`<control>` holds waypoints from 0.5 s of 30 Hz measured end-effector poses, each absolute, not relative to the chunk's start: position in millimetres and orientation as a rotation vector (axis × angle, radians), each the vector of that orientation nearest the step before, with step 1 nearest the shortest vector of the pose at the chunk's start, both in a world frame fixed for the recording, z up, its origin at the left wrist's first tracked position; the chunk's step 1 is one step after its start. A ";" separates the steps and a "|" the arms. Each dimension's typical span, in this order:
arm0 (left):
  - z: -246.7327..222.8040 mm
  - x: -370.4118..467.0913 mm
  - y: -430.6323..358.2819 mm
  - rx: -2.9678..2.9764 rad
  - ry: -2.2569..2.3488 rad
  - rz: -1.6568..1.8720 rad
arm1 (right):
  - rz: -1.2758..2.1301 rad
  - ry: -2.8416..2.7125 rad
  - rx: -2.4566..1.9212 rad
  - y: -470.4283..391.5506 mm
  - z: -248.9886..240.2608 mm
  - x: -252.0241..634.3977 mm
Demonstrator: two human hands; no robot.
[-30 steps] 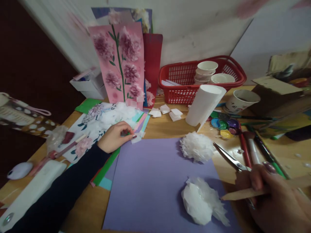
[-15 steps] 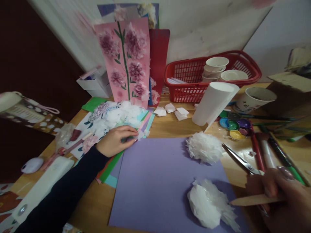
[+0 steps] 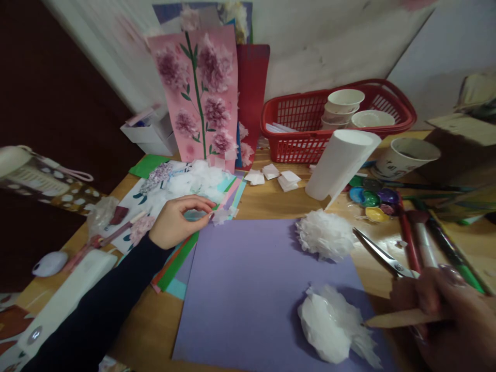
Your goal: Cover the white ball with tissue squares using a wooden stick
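My left hand is closed in a pinch, thumb and forefinger on a small piece of thin white tissue paper at the far left corner of a purple sheet of card. At the lower right, my right hand is wrapped round a wooden pencil. Its tip points left, close to a loosely folded white tissue flower on the card. Farther up the card's right edge sits a fluffed white tissue flower. Scissors lie just beyond my right hand, their handles partly hidden by it.
Behind stand a pink flower picture, a red basket with paper cups, and a paper roll. Paint pots and brushes lie right. White tissue pieces are heaped left, near a white box-like case.
My left hand has drawn back slightly left, and the tissue piece between its fingertips shows more plainly. My right hand and the pencil have hardly moved.
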State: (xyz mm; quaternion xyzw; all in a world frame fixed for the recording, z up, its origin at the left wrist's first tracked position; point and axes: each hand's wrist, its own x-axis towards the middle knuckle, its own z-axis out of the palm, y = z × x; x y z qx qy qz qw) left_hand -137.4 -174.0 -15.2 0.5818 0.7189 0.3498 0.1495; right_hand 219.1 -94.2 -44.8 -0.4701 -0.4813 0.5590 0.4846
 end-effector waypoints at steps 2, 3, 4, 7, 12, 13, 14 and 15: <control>-12.0 -134.9 -174.2 1.490 2.008 1.074 | 1.366 -1.132 -1.195 -92.8 -39.8 215.8; -9.7 -132.9 -174.2 1.413 1.995 1.089 | 1.364 -1.118 -1.202 -92.2 -37.4 214.2; -7.1 -130.2 -174.3 1.349 1.989 1.092 | 1.361 -1.117 -1.196 -92.0 -35.1 212.9; 1.9 -116.1 -174.1 1.230 1.921 1.085 | 1.332 -1.149 -1.159 -93.4 -31.8 210.5; 8.6 -74.3 -169.6 1.181 1.563 1.007 | 1.289 -1.287 -0.983 -101.3 -39.7 211.1; 8.0 -64.7 -168.1 1.183 1.511 0.968 | 1.313 -1.309 -0.944 -103.2 -41.4 211.3; 7.0 -55.4 -166.4 1.187 1.473 0.923 | 1.352 -1.320 -0.911 -105.1 -42.6 211.3; 5.6 -46.5 -164.8 1.195 1.444 0.871 | 1.391 -1.314 -0.883 -107.0 -43.1 211.2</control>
